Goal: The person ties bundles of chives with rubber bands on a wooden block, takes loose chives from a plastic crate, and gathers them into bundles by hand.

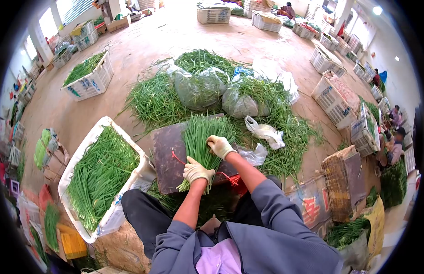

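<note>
A thick bundle of green chives (203, 134) lies on a dark, worn board (165, 166) in front of me. My left hand (198, 172), in a pale work glove, is wrapped round the lower part of the bundle, close to its cut ends. Higher up, on the right side, my gloved right hand (220, 146) has its fingers curled onto the leaves. A red tie (177, 157) pokes out from the left of the bundle, and more red strands (232, 178) show at the board's right edge. The bundle hides what passes beneath it.
A white crate (145, 176) of chives stands at my left. Beyond the board is a large loose heap of chives (152, 98) with plastic bags (200, 89) in it. A woven box (335, 185) stands right. Other people (396, 148) sit at the far right among crates.
</note>
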Demonstrator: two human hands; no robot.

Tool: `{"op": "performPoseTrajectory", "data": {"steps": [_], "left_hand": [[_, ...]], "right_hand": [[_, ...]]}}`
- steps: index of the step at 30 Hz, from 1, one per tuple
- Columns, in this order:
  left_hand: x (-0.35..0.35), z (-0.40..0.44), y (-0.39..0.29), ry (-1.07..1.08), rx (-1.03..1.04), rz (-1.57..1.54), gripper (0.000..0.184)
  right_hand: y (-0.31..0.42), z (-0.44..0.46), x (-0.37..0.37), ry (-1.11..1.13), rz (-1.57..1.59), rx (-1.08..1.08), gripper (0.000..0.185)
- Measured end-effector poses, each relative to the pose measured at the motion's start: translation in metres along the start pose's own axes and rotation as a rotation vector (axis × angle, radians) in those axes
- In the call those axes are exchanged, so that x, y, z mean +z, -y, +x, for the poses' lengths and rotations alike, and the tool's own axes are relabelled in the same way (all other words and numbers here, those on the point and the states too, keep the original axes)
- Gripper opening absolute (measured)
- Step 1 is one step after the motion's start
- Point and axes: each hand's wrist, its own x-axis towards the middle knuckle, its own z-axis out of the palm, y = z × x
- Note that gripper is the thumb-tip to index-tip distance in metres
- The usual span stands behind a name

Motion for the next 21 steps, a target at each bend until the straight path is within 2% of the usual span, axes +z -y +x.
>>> {"op": "performPoseTrajectory", "data": {"steps": [2, 6, 8, 9, 10, 13, 21], "left_hand": [[0.0, 0.0, -0.001, 0.0, -0.023, -0.01, 0.135], [-0.002, 0.0, -0.004, 0.025, -0.04, -0.013, 0.137], [0.003, 0.003, -0.002, 0.016, -0.036, -0.007, 0.137], [0.003, 0.004, -0.002, 0.014, -0.034, -0.008, 0.137], [0.004, 0.004, -0.003, 0.012, -0.031, -0.012, 0.137], [0.003, 0.003, -0.004, 0.01, -0.032, 0.017, 0.134], [0.005, 0.006, -0.004, 0.009, -0.027, 0.012, 0.135]], "right_hand": [[-0.006, -0.003, 0.0, 0.012, 0.069, 0.194, 0.013], [-0.001, 0.002, -0.007, 0.043, 0.07, 0.284, 0.018], [-0.002, 0.004, -0.007, 0.011, 0.094, 0.318, 0.031], [-0.001, 0.007, -0.008, 0.028, 0.074, 0.335, 0.045], [-0.001, 0.01, -0.01, 0.021, 0.082, 0.339, 0.045], [0.0, 0.019, -0.016, 0.165, 0.149, 0.398, 0.063], [0.002, 0.034, -0.021, 0.304, 0.107, 0.379, 0.066]]}}
